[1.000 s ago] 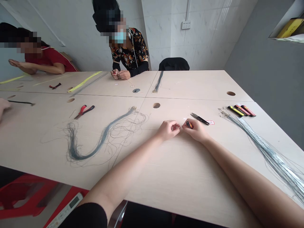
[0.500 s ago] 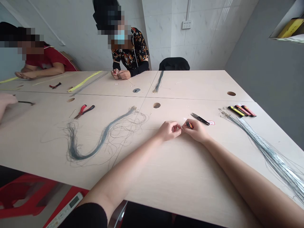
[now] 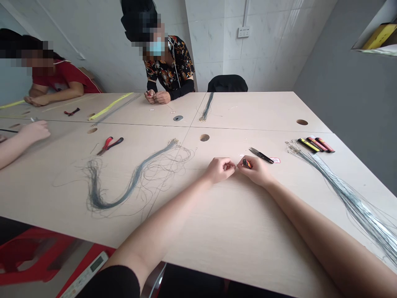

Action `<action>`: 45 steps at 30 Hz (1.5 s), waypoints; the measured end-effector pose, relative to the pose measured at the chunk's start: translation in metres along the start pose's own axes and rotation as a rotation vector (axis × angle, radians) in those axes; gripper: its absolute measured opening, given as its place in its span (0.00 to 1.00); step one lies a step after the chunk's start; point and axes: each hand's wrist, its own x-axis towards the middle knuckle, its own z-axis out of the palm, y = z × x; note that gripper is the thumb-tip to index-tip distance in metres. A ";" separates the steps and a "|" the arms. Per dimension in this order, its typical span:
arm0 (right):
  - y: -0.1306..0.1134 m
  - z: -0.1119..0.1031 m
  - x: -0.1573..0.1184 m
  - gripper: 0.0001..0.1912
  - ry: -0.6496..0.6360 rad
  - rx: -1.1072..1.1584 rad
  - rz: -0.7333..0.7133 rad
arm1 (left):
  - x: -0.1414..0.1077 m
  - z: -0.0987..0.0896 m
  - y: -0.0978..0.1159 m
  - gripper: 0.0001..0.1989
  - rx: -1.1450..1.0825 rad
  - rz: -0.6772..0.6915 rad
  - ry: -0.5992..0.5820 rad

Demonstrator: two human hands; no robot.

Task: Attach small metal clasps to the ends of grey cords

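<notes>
**Two closed hands meeting over a small orange-and-black object on a pale tabletop**

Lower centre of the frame: bare forearms reaching across the tabletop (image 3: 235, 231), fingertips nearly touching. Left hand (image 3: 221, 169) curled shut, fingers pinched together, anything inside hidden. Right hand (image 3: 257, 170) closed on a small orange-and-black object (image 3: 247, 164), gripped between thumb and fingers, just above the tabletop.

Just beyond the right hand, black-handled snips (image 3: 260, 155) lying beside small paper labels (image 3: 274, 160). Farther right, a long bundle of grey-blue line (image 3: 350, 203) with small metal fittings (image 3: 292, 147) at its end, near a row of black, red and yellow tubes (image 3: 316, 145). Left of the hands, a looped, tangled hank of dark line (image 3: 133, 182), then red-handled pliers (image 3: 110, 145).

At the left edge, a co-worker's hand (image 3: 34, 131) resting on the tabletop. Upper left, a person in a red shirt (image 3: 65, 80). Top centre, across the tabletop, a person in a floral shirt (image 3: 169, 68), hands (image 3: 155, 97) together, with another bundle of line (image 3: 207, 106) to the right.
</notes>
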 end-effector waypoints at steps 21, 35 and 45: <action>-0.001 0.000 -0.001 0.07 -0.025 0.004 -0.046 | 0.000 -0.001 0.000 0.06 -0.062 -0.036 -0.039; 0.000 0.000 0.000 0.08 -0.048 -0.011 -0.051 | 0.001 -0.001 0.002 0.06 -0.081 -0.049 -0.041; 0.002 0.001 0.001 0.08 -0.046 -0.002 -0.076 | 0.001 -0.002 0.002 0.06 -0.101 -0.058 -0.043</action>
